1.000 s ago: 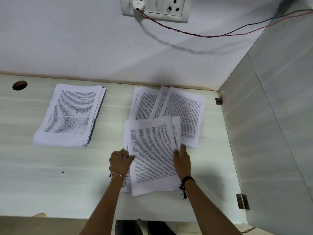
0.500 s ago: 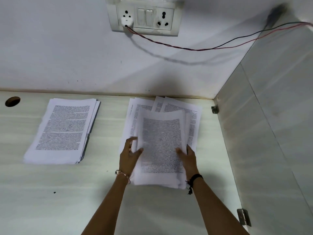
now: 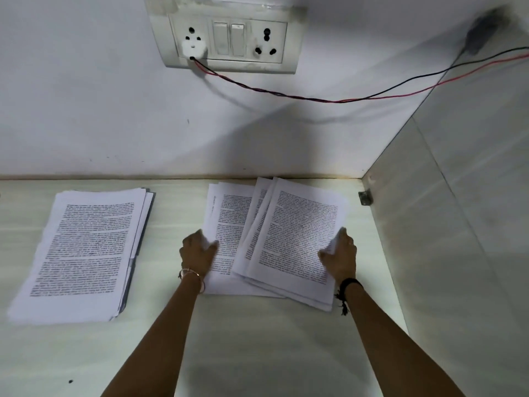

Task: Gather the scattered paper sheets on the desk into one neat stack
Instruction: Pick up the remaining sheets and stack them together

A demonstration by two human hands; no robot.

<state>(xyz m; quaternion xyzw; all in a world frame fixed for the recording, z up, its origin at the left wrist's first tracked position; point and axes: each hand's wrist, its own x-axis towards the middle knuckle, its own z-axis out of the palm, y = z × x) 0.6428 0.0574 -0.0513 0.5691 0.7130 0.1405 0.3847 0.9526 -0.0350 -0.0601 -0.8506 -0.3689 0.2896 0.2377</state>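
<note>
While both hands grip it, the fanned pile (image 3: 286, 233) of printed sheets lies flat on the desk (image 3: 257, 353), at about 1 o'clock from desk centre, with its far edge near the wall. The sheets are not squared: the upper ones are skewed clockwise and overhang toward 5 o'clock, and the lower layer shows on the 9 o'clock side.

Left hand (image 3: 197, 252): at 8 o'clock of the pile. Thumb pressed on top of the left edge, fingers curled at that edge; probably tucked beneath, but the view is too soft to confirm. Metal bangle (image 3: 192, 275) on the wrist.

Right hand (image 3: 340, 259): at 4 o'clock of the pile. Thumb across the printed text, fingers curled round the right edge, which bends up slightly there. Black thread band (image 3: 347, 286) on the wrist.

Second stack (image 3: 86, 253): at 9 o'clock on the desk, well apart from the pile, edges roughly aligned.

Wall at 12 o'clock: switch panel (image 3: 229, 35) with a white plug (image 3: 193, 48) in the left socket, and a red and black wire (image 3: 343, 100) running toward 3 o'clock. A side panel (image 3: 458, 239) closes the desk at 3 o'clock, with a small metal bracket (image 3: 365, 197) at its base.
</note>
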